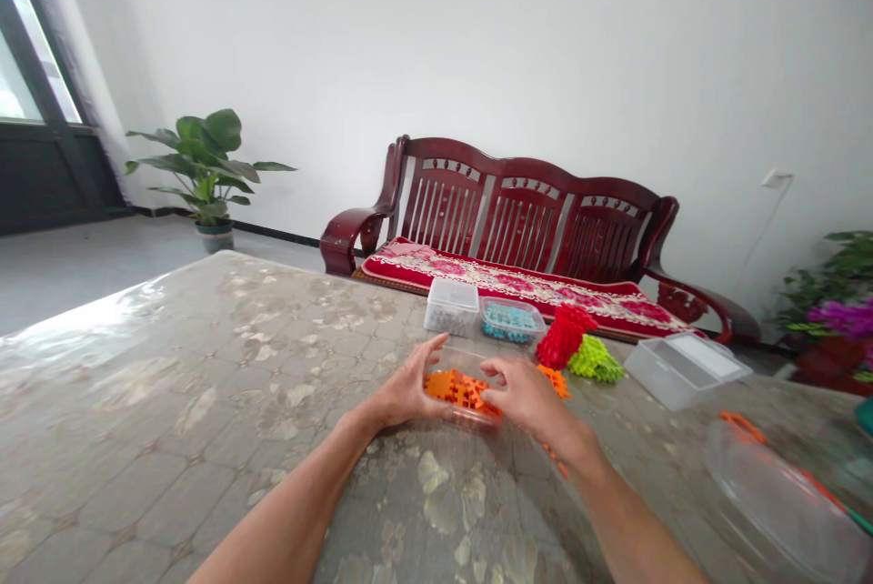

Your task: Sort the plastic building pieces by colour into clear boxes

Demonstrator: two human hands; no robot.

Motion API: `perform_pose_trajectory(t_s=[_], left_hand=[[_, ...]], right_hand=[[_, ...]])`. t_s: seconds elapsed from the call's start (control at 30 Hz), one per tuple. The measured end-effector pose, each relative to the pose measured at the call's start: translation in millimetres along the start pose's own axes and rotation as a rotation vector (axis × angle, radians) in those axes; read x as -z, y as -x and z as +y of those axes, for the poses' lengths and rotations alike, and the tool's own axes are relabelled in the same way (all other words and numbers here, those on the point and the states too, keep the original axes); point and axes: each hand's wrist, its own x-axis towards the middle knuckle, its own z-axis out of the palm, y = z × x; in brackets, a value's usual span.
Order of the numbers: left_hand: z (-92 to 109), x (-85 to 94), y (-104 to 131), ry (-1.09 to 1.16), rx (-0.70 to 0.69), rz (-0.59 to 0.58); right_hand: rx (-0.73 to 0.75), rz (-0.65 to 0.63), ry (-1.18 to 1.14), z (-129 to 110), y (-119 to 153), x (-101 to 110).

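Observation:
A clear plastic box (470,357) stands on the table before me, with notched orange interlocking pieces (454,388) lying in it. My left hand (407,381) is wrapped round the left end of this box, thumb on the near side and fingers toward the far side. Over the box's right part, my right hand (522,395) has its fingers curled and pinched at an orange piece among the others; the fingertips are partly hidden. More orange pieces (555,380) lie on the table just beyond the right hand, and a few show beside the right wrist.
Behind stand a lidded box of grey pieces (451,307) and a box of blue pieces (512,320). Red pieces (565,335) and lime-green pieces (595,359) are heaped to the right. Farther right are an empty clear box (682,370) and a transparent container (777,493) with orange edging.

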Motion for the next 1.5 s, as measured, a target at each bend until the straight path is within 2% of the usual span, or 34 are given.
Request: perform_pose_trajectory(t_s=[0.3, 0.5, 0.67, 0.93, 1.07, 1.13, 1.23, 1.33, 1.4, 1.5], left_hand=[[-1, -1.0, -1, 0.002, -0.007, 0.014], [-2, -1.5, -1, -0.008, -0.021, 0.026], [0, -2.1, 0, -0.022, -0.037, 0.03], [-1, -1.8, -1, -0.015, -0.021, 0.018], [-2, -2.4, -1, -0.027, -0.019, 0.02], [-3, -2.9, -1, -0.032, -0.022, 0.023], [-4, -3.2, -1, -0.011, -0.022, 0.02], [-3, -2.7, -1, -0.009, -0.008, 0.006], [-3, -2.2, -1, -0.022, -0.003, 0.003], [-5, -2.0, -1, -0.024, -0.009, 0.007]], right_hand=[[0.063, -0.06, 0.138, -8, 3, 3], [0.071, -0.025, 0.159, -7, -5, 2], [0.152, -0.042, 0.235, -11, -14, -2], [0.164, 0.002, 0.193, -10, -11, -6], [0.221, -0.037, 0.178, -11, -7, -5], [0.246, -0.016, 0.139, -9, -6, -5], [0.194, 0.15, 0.048, 2, -3, 1], [0.034, 0.284, 0.002, 30, 4, 16], [-0.051, 0.264, 0.014, 54, 10, 28], [-0.102, 0.146, 0.055, 88, 20, 42]])
